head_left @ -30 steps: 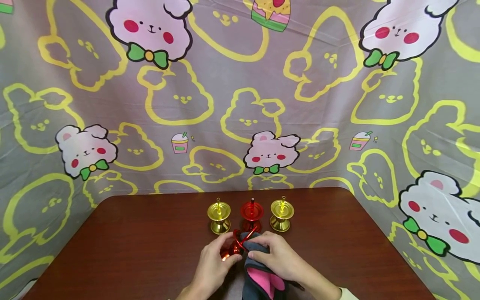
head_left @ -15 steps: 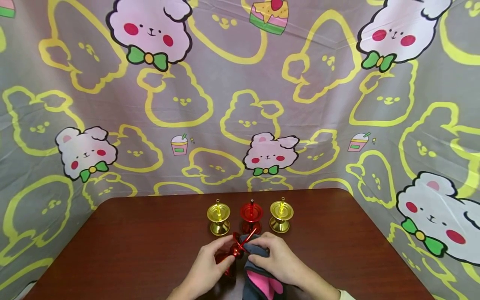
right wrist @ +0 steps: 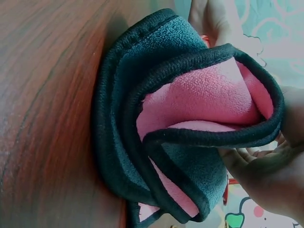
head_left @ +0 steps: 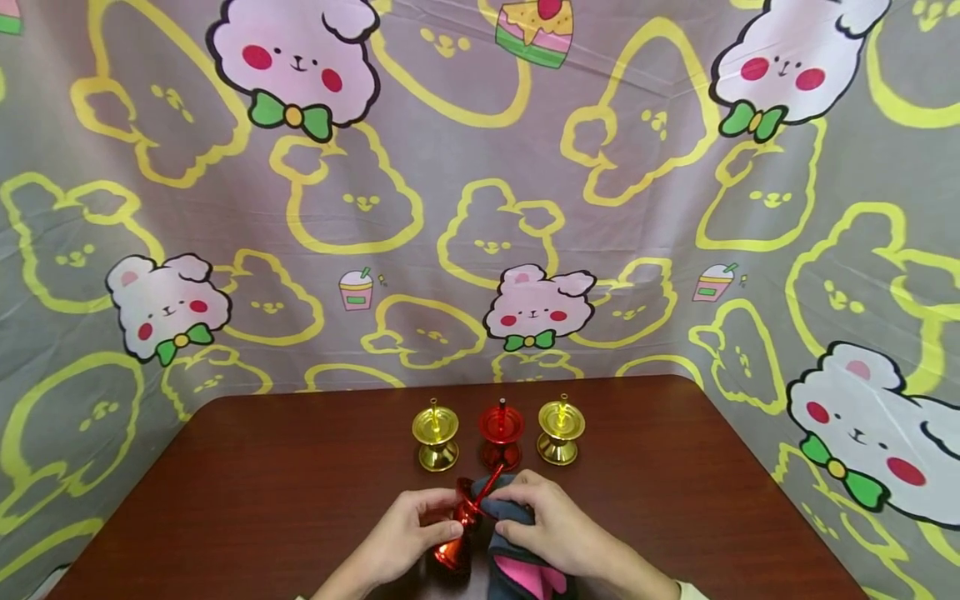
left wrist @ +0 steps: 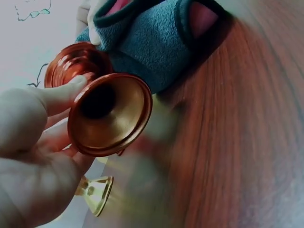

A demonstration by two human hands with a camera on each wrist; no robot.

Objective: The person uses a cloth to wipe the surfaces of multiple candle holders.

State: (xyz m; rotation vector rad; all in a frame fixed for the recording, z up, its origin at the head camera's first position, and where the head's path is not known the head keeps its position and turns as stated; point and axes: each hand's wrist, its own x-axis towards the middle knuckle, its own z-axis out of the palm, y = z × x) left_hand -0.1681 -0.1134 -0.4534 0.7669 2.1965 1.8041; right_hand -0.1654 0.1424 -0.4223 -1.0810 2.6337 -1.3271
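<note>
My left hand (head_left: 408, 533) grips a shiny red metal candle holder (head_left: 453, 548) by its stem. The holder is tilted, its dish and spike leaning up to the right; in the left wrist view its hollow, gold-toned base (left wrist: 130, 114) faces the camera. From the right, my right hand (head_left: 555, 525) holds a bunched cloth (head_left: 517, 542), dark grey-blue on one side and pink on the other, up against the holder's dish. In the right wrist view the cloth (right wrist: 199, 102) hangs in folds with a black edging, covering much of the fingers.
Behind the hands stand three upright candle holders in a row: a gold one (head_left: 437, 437), a red one (head_left: 501, 433) and another gold one (head_left: 561, 429). They stand on a dark brown wooden table (head_left: 285, 483). A cartoon-printed curtain (head_left: 420, 200) rises around its back and sides.
The held candle holder has turned in my left hand, so its base now shows below the thumb. My left hand has shifted slightly down and left; the right still presses the cloth near the dish.
</note>
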